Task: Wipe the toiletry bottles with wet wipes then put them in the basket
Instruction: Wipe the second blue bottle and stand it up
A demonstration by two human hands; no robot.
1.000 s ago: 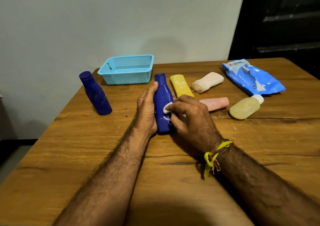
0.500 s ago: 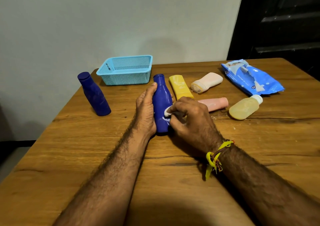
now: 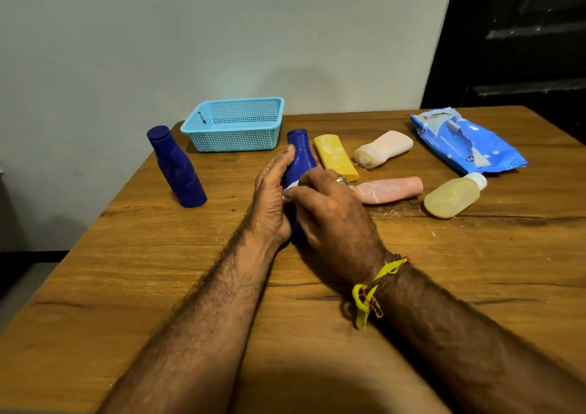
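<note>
We note the blue bottle (image 3: 299, 163) standing mid-table (image 3: 126, 271), in front of the basket (image 3: 234, 125). The left hand (image 3: 272, 198) braces its left side, fingers straight along it. Compared with half a second ago, the right hand (image 3: 329, 214) has slid across the bottle's front, now covering most of the body; its curled fingers pinch the wipe (image 3: 289, 191), only a white edge showing. A second blue bottle (image 3: 177, 168) leans to the left.
</note>
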